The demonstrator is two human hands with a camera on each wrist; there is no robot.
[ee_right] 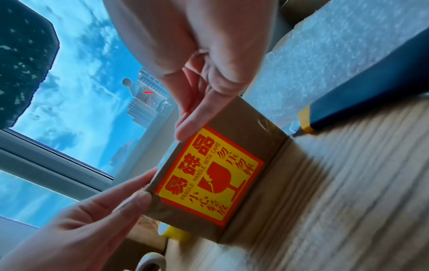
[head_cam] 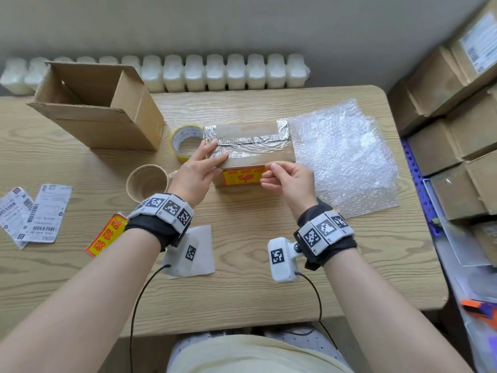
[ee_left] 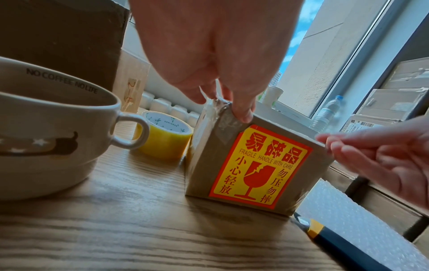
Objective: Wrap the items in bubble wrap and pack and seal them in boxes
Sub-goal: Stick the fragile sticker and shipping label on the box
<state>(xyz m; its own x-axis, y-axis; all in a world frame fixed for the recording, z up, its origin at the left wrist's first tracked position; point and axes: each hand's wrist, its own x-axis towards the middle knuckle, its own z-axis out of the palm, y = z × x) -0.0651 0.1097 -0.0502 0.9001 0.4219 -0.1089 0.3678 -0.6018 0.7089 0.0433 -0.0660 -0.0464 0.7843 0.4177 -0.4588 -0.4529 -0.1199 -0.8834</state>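
A small sealed cardboard box (head_cam: 255, 154) lies at the table's middle, clear tape across its top and a yellow-red fragile sticker (head_cam: 242, 177) on its near side. My left hand (head_cam: 199, 168) rests straight fingers on the box's top left end, thumb against the near face. My right hand (head_cam: 287, 181) is at the box's near top edge, loosely curled, fingertips touching by the sticker's upper corner (ee_right: 185, 132). Nothing shows between its fingers. The sticker (ee_left: 260, 165) reads "fragile, handle with care". A bubble wrap sheet (head_cam: 341, 157) lies flat right of the box.
A yellow tape roll (head_cam: 188, 141) and a mug (head_cam: 146, 183) sit left of the box, a large open carton (head_cam: 99, 109) behind them. A blue utility knife (ee_left: 348, 243) lies by the bubble wrap. Labels (head_cam: 35, 214) and another sticker (head_cam: 106, 234) lie near left. Stacked boxes (head_cam: 457, 117) line the right.
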